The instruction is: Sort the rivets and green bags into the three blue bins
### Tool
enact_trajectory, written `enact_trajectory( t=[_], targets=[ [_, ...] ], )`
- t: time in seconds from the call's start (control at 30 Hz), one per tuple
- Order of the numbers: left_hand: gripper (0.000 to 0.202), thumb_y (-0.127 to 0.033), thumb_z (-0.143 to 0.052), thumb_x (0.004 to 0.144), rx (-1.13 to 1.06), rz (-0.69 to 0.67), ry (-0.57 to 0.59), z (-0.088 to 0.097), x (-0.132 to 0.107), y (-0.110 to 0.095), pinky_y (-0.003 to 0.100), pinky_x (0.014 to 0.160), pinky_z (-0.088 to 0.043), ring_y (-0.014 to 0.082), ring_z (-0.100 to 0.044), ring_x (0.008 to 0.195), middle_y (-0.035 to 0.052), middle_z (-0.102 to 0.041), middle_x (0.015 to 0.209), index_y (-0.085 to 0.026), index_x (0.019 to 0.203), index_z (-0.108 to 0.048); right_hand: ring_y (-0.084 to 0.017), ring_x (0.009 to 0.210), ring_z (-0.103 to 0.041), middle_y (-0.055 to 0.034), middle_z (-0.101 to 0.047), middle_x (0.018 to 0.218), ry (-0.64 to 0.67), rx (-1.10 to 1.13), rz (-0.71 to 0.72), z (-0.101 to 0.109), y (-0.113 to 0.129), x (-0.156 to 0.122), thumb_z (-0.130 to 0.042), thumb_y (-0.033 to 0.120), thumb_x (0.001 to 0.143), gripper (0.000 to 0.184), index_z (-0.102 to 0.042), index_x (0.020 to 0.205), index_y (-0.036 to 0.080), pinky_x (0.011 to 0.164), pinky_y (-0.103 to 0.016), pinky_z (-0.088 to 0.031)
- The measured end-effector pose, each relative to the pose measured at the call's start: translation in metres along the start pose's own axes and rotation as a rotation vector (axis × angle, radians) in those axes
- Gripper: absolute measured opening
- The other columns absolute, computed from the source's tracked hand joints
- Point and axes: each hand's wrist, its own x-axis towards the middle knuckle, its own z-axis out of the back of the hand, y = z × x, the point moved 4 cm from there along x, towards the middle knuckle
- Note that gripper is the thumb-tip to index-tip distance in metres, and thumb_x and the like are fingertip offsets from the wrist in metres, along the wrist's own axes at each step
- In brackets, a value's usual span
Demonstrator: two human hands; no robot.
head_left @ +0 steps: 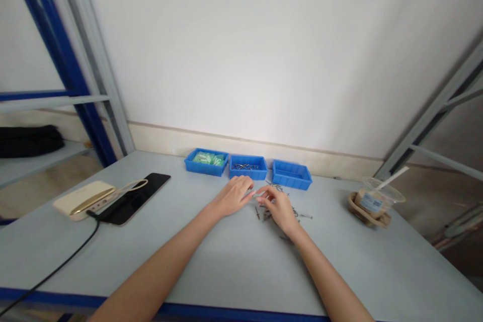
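My left hand is above the table with its fingers curled, the thumb reaching toward my right hand. Between the fingertips of both hands is a small, slim metallic piece, too blurred to tell its exact kind. My right hand pinches it between thumb and forefinger. Under and around my right hand lies a loose pile of metal screws, partly covered by it. Just beyond my hands, a blue tray holds several long screws.
To the left, another blue tray holds green packets with white pieces; a third blue tray stands right. A phone, a cream power bank and a black cable lie left. A drink cup sits in a cardboard holder at right.
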Motion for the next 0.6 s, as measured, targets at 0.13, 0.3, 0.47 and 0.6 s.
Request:
enact_trajectory(
  t=[0.13,0.3,0.47,0.6],
  targets=[
    [0.022,-0.032,-0.042,0.09,0.026,-0.121,0.107,-0.007,0.0,-0.018,0.034,0.086,-0.038,0.0216,-0.052,0.098,0.006,-0.056,0.102,-0.02,0.106,-0.05,-0.009,0.04,-0.047,0.0067,-0.061,0.06,0.005,0.27,-0.102,0.013,-0.028,0.008,-0.057,0.031,0.075,0.027,-0.044,0.097,0.022,0.044,-0.02,-0.037],
    [0.024,-0.03,-0.035,0.094,0.12,-0.176,0.182,-0.017,0.002,-0.017,0.032,0.082,-0.038,0.0186,-0.055,0.088,0.005,-0.058,0.094,-0.019,0.097,-0.056,-0.007,0.036,-0.044,0.007,-0.06,0.057,0.062,0.34,-0.114,0.004,-0.035,0.008,-0.056,0.033,0.074,0.021,-0.042,0.085,0.022,0.038,-0.017,-0.034],
    [0.03,-0.02,-0.03,0.095,0.139,-0.18,0.175,-0.017,0.003,-0.01,0.03,0.076,-0.036,0.0163,-0.055,0.078,0.0034,-0.058,0.081,-0.018,0.088,-0.059,-0.008,0.044,-0.05,0.0029,-0.064,0.066,0.067,0.316,-0.081,0.0,-0.028,0.006,-0.053,0.033,0.078,0.015,-0.048,0.085,0.02,0.045,-0.02,-0.041],
    [0.03,-0.023,-0.031,0.095,0.068,-0.101,0.105,-0.013,0.004,-0.006,0.031,0.075,-0.035,0.0175,-0.055,0.081,0.0034,-0.059,0.081,-0.017,0.082,-0.058,-0.013,0.063,-0.06,-0.0007,-0.067,0.074,-0.009,0.066,-0.004,0.007,-0.019,0.006,-0.055,0.03,0.079,0.012,-0.059,0.083,0.019,0.061,-0.024,-0.046]
  ],
)
